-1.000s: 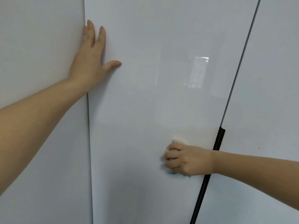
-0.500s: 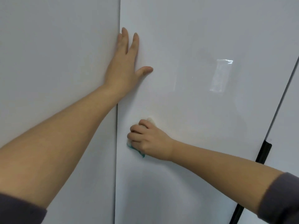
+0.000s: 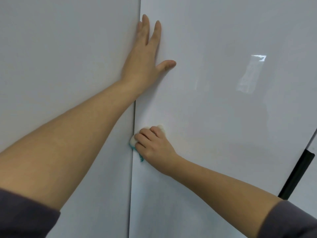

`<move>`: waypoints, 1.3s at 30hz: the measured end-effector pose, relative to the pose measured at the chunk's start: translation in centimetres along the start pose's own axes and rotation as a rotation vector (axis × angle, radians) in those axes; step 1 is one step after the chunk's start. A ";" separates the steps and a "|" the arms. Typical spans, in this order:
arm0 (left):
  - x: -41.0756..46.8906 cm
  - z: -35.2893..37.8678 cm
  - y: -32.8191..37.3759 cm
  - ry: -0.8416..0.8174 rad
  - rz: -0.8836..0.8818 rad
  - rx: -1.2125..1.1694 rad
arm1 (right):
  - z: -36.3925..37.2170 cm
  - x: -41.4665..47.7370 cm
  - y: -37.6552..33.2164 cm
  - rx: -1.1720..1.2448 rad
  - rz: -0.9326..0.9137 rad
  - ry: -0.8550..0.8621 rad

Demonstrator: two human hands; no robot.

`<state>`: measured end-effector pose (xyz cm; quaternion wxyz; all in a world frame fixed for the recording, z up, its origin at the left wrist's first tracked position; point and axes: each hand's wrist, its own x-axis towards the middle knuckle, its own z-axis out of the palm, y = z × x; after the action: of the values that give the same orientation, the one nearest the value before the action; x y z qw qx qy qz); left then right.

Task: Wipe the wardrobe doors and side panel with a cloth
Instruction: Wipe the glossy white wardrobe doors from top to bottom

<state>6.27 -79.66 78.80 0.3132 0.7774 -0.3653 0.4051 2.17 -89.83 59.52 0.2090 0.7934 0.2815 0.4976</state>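
- Nearest the camera, two dark grey sleeves [image 3: 25,215] sit pushed up at the lower corners, leaving both forearms bare as they reach toward the wardrobe.
- Farther in, the right hand [image 3: 152,145] is curled tight around a bunched white cloth [image 3: 133,141] with a teal edge, pressing it against the glossy white wardrobe door [image 3: 214,100].
- The cloth lies at the door's left edge, touching the vertical seam where the door meets the side panel [image 3: 68,57]; white tufts poke out above and left of the knuckles, and teal threads hang below.
- Higher up and farthest away, the left hand [image 3: 145,54] lies flat and spread on the same door just beside the seam, fingers pointing up, thumb out to the right, holding nothing.
- At the lower right, a black handle strip [image 3: 298,176] runs along the door's right edge.
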 end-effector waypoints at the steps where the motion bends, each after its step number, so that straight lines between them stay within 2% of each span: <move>1: 0.0 0.0 0.0 0.000 0.001 -0.001 | 0.2 -0.4 -0.4 0.009 -0.008 -0.017; 10: 0.0 0.2 0.1 0.001 0.015 0.038 | 1.7 -5.6 -5.1 0.019 -0.142 -0.206; 16: -2.4 0.6 0.6 0.000 -0.014 -0.043 | 1.3 -5.8 -4.8 -0.003 -0.166 -0.270; 27: -12.3 4.0 -2.3 -0.225 0.034 -0.005 | 1.5 -5.4 -5.4 -0.004 -0.133 -0.322; 33: -12.5 5.6 -3.1 -0.151 0.077 0.060 | 2.0 -5.1 -5.7 0.013 -0.196 -0.361; 39: -12.6 5.6 -3.2 -0.157 0.087 0.060 | -0.9 -7.6 -3.2 -0.022 -0.315 -0.419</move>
<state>6.06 -78.33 64.72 0.2421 0.7992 -0.4100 0.3669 -2.02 -92.38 52.85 0.3462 0.8233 0.3467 0.2867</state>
